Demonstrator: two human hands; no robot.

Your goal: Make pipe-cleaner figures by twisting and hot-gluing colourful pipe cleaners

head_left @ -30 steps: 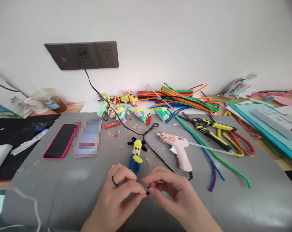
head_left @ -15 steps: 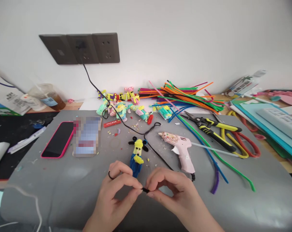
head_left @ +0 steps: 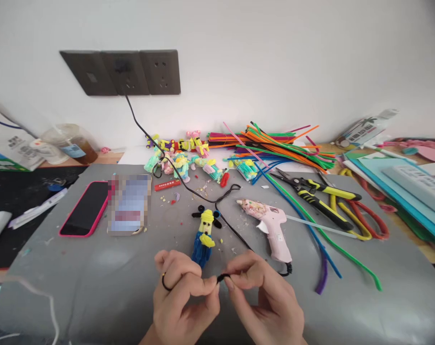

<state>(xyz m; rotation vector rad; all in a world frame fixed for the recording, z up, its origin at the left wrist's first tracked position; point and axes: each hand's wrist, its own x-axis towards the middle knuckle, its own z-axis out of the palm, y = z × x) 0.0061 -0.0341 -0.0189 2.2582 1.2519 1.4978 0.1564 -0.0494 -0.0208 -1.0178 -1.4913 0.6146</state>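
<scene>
since half a sec ago both hands have slid a little lower in view and drawn closer together, and the left hand [head_left: 183, 294] has curled tighter, knuckles now bunched up.

left hand, ring on one finger, has thumb and forefinger pressed together on one end of a tiny black pipe-cleaner piece [head_left: 221, 277]. right hand [head_left: 265, 297] pinches the other end between thumb and forefinger — other fingers loosely bent. the piece sits just above the grey mat [head_left: 95, 268], right in front of the person.

just behind the hands lies a small pipe-cleaner figure [head_left: 204, 235], yellow head, blue body, black ears. a pink glue gun [head_left: 271, 223] rests to the right of it, its black cord [head_left: 188, 187] running past the figure up to the wall socket [head_left: 125, 72]. further right: yellow-handled pliers [head_left: 318, 196] and loose blue, green and purple stems. at the back, a heap of coloured pipe cleaners [head_left: 275, 143] and a row of finished figures [head_left: 188, 155]. left side: a pink-cased phone [head_left: 85, 208].

risks, as a judgement: the piece is v. small, so a slack pinch could let it spring away and get lost among scraps on the mat. wire ends may prick a fingertip. right wrist is near the glue gun and cord — a snag could drag the nozzle, maybe hot, toward the hand or figure.
</scene>
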